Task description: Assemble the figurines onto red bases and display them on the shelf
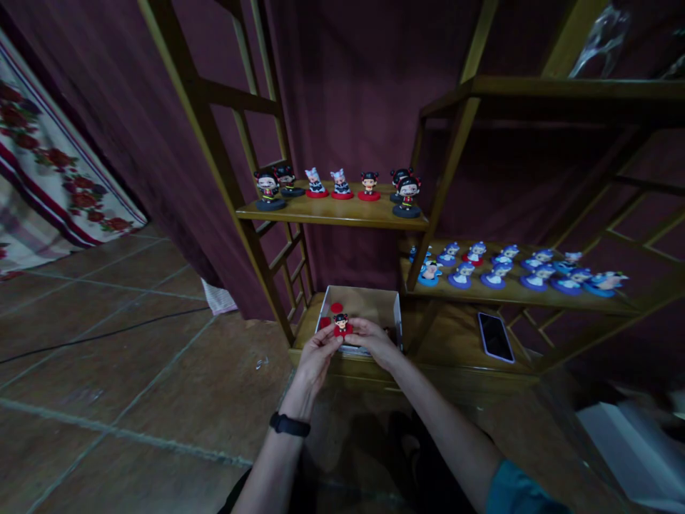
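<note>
- A dark purple-red curtain (347, 93) hangs behind everything.
- Brown tiled floor (107, 343) spreads along the left, with a thin black cable (107, 337) lying across it.
- A wooden shelf unit (335, 208) stands against the curtain, its boards set at different heights.
- A white cloth with red flowers (80, 178) hangs at the far left.
- A pale box (621, 450) sits at the lower right, partly out of the picture.
- An open box with pale walls (397, 321) rests on the lowest board, just below the hands.
- The left hand (320, 350), a black band (290, 425) on its wrist, is nearly closed, thumb and fingers pinching one side of a small figurine.
- The right hand (374, 340), its arm in a teal sleeve (521, 489), is partly curled, fingertips holding the figurine's other side.
- A phone (495, 337) lies on the lowest board, right of the box.
- Blue-haired figurines (499, 274) stand in two rows on the right-hand board.
- Seven more figurines line the higher board: dark pairs (266, 189) at both ends, three on red bases (342, 194) between.
- The held figurine (341, 325), dark-haired on a red base, is upright between both hands, above the near part of the open box.
- A red disc (337, 308) shows inside that box.
</note>
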A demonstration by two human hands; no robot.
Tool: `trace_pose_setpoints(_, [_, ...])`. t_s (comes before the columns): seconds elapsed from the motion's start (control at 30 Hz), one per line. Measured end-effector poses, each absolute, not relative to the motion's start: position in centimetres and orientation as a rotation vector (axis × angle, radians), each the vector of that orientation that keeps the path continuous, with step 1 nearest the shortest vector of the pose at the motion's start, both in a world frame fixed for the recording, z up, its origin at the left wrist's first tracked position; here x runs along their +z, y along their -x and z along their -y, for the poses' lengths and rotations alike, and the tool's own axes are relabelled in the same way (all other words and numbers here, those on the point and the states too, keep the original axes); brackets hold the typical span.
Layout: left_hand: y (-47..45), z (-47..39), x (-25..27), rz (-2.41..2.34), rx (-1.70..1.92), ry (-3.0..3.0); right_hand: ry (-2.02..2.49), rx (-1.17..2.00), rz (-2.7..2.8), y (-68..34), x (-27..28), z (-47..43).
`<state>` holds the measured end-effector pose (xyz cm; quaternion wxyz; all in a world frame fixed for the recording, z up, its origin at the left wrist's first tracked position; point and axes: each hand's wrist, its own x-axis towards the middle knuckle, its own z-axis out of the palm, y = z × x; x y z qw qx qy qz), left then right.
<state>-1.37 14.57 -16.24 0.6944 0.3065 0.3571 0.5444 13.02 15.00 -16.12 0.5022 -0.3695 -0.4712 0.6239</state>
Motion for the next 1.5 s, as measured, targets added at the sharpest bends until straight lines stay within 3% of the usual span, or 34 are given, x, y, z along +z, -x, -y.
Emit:
trace_pose_setpoints(0.37, [1.5,-10.1,-14.7,-0.812,1.176,-0.649,0.86,1.522,1.128,-13.5,-15.8,-10.6])
trace_pose_setpoints(0.8, [0.8,-1.3,-18.6,-0.751,1.045,-0.469,0.903,1.652,0.995,-14.8,-18.9,-1.1])
trace_pose_setpoints(1.5, [-0.3,-0.1,-19.9,-0.761,1.051,-0.566,0.773,1.695,0.843,-15.8,-19.8,0.8])
